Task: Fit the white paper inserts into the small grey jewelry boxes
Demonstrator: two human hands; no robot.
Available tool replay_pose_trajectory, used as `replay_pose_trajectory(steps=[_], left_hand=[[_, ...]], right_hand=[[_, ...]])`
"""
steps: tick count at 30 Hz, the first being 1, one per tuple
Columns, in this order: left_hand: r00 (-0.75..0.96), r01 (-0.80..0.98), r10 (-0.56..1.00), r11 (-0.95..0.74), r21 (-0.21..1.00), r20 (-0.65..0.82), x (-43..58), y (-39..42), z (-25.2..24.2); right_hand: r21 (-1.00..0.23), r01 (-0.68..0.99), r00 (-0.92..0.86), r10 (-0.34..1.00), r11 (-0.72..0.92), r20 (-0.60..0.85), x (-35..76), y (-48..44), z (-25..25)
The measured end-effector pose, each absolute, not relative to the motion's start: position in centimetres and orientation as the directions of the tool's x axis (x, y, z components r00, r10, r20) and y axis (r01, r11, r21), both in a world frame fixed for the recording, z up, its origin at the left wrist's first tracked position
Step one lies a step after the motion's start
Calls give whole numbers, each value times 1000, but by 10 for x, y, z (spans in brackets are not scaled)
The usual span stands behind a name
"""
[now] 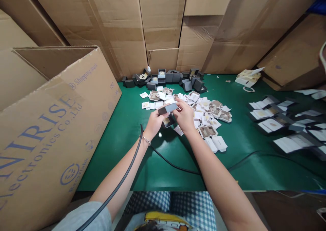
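While both hands meet above the middle of the green tabletop (122, 136), the left hand (152, 124) has its grip closed on one end of a small grey box (168, 109) and the right hand (184, 115) pinches the other end, so the box is held clear of the surface between them; a second dark piece with a pale insert (168, 121) sits just under the fingers, and I cannot tell whether a hand holds it or it rests on the green. The likeliest slip, as I judge it, is the box or its insert dropping into the heap of white cards and inserts (203, 115) just beyond the right hand, where it would be hard to pick out again; a sweeping forearm could also scatter that heap. The black cable (168, 161) runs under the left wrist and across the near surface; it could snag the bracelet (146, 140) or drag loose pieces. Room is tight on the left, where the large printed carton (51, 122) crowds the edge; bare green lies near the body and right of the heap; the grey boxes at the back (165, 77) stand against the cardboard wall (163, 27), and the dark trays with white sheets (280, 122) lie well apart on the right.
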State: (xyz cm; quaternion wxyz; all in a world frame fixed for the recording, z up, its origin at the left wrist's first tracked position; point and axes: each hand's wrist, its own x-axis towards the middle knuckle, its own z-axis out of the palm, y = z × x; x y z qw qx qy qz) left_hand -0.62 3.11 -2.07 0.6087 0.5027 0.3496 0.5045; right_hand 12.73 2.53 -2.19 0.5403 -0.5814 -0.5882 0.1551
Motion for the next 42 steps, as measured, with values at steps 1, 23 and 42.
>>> replay_pose_trajectory(steps=[1, 23, 42], left_hand=[[250, -249, 964, -29, 968, 93, -6, 31, -20], [236, -603, 967, 227, 765, -101, -8, 30, -3], [213, -580, 974, 192, 792, -80, -10, 25, 0]], right_hand=[[-807, 524, 259, 853, 271, 454, 128, 26, -23], [-308, 842, -130, 721, 443, 681, 135, 20, -16], [-994, -22, 435, 896, 107, 86, 139, 40, -19]])
